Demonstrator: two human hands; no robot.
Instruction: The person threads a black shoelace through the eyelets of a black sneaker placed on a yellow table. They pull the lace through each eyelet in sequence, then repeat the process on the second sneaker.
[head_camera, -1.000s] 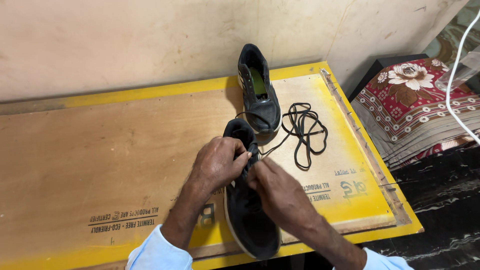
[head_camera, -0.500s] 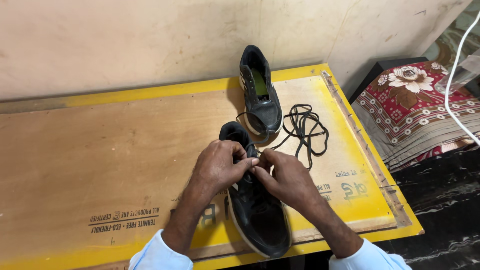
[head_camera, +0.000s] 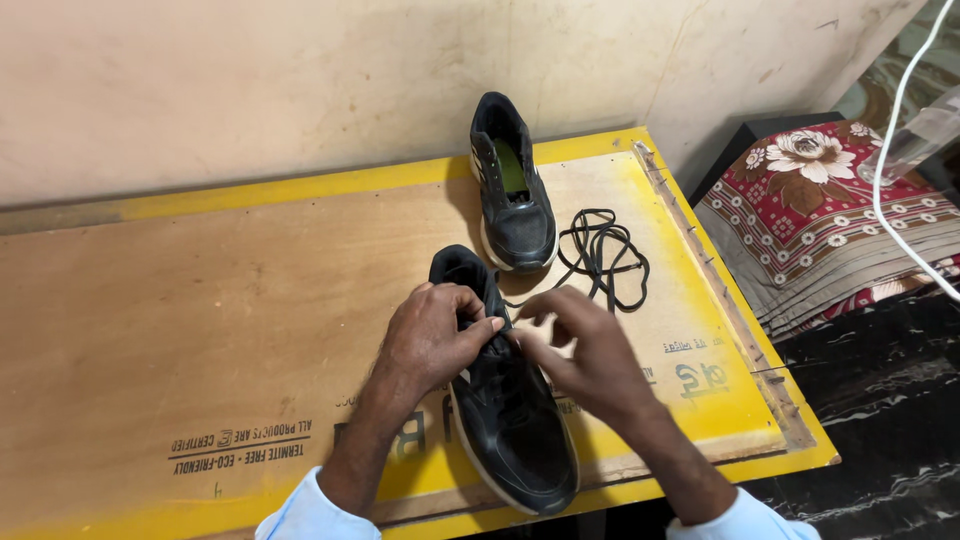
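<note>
A black sneaker (head_camera: 510, 420) lies on the plywood table (head_camera: 200, 300) in front of me, toe toward me. My left hand (head_camera: 432, 335) grips its upper near the eyelets. My right hand (head_camera: 580, 350) is at the same spot, fingertips pinching the black shoelace (head_camera: 603, 258) that runs from the shoe to a loose coil further back. A second black sneaker (head_camera: 510, 190) with a green insole stands near the wall, beside the coil.
The table has a yellow painted border (head_camera: 300, 183) and a nailed wooden strip (head_camera: 720, 290) along its right edge. To the right sits a folded red floral cloth (head_camera: 830, 210) and a white cable (head_camera: 890, 190). A plastered wall (head_camera: 300, 70) is behind.
The near shoe has rolled from its side to more upright. My right hand has moved up to the eyelets beside my left and now blurs slightly with the lace.
</note>
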